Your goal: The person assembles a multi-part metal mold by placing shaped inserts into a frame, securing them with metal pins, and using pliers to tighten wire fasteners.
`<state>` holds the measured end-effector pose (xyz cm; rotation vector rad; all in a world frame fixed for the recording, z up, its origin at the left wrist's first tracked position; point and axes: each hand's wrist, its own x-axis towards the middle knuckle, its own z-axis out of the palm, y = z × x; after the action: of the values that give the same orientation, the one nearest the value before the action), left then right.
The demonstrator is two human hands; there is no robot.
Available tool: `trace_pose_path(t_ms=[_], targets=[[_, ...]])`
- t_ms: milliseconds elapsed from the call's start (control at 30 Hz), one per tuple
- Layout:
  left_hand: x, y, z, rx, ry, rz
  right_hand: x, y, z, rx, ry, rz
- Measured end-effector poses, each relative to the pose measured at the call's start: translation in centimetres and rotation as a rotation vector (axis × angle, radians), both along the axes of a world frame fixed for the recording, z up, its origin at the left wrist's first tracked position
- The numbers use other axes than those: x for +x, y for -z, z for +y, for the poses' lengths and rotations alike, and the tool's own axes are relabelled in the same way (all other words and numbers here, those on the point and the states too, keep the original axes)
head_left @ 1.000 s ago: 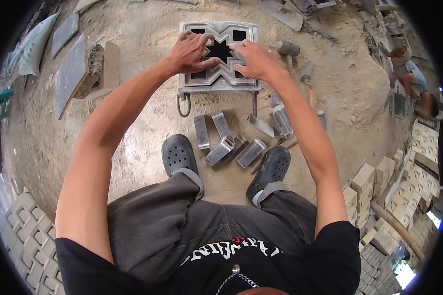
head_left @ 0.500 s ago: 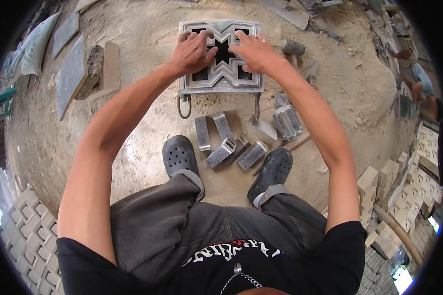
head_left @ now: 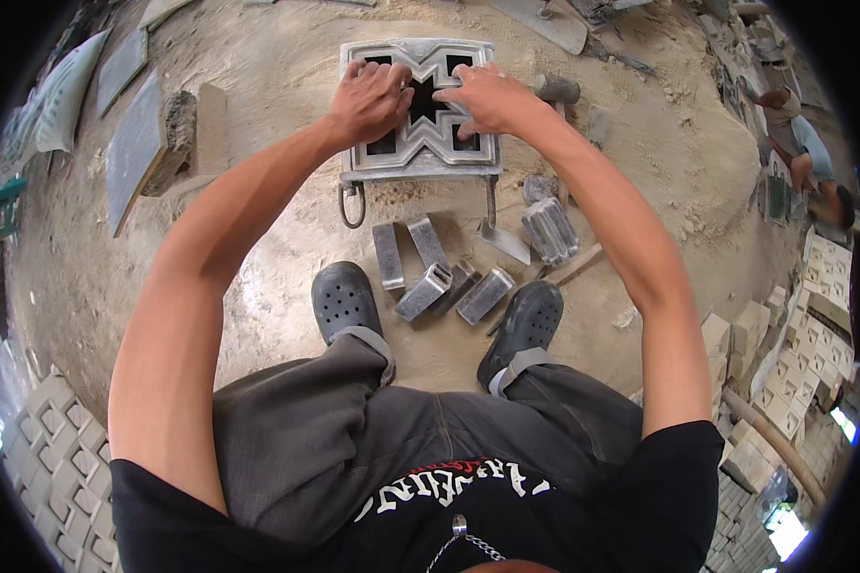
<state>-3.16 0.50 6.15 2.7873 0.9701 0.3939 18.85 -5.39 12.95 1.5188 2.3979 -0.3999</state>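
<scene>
A square grey metal mould (head_left: 420, 158) lies on the dusty ground in front of me, with a dark star-shaped opening in its middle and dark openings at its corners. My left hand (head_left: 371, 102) is closed on its raised ridge, fingers curled at the far left opening and thumb at the star's edge. On the other side, my right hand (head_left: 487, 98) grips the ridge, fingers bent at the far right opening and the star; a digit shows by the near right one. Parts of the fingertips are hidden inside the openings. A metal loop (head_left: 353, 207) hangs from the mould's near left corner.
Several metal blocks (head_left: 388, 256) lie between the mould and my shoes (head_left: 346, 303). A trowel (head_left: 504, 243) and a hammer (head_left: 556, 89) are at the right. Grey slabs (head_left: 134, 153) lean at the left. Patterned blocks (head_left: 803, 372) are stacked right; another person (head_left: 801, 143) crouches far right.
The whole scene has shifted slightly left in the picture. My right hand has turned a little on the mould, and a digit now shows by the near right opening. The left hand keeps its hold.
</scene>
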Motion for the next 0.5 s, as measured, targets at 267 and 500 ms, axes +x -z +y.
trace_pose_path(t_ms=[267, 500], targets=[[-0.2, -0.6, -0.1, 0.054, -0.001, 0.033, -0.8, -1.7, -0.5, -0.061, 0.033, -0.042], [-0.4, -0.6, -0.9, -0.039, -0.071, -0.009, -0.2, 1.2, -1.0, 0.156, 0.050, 0.030]])
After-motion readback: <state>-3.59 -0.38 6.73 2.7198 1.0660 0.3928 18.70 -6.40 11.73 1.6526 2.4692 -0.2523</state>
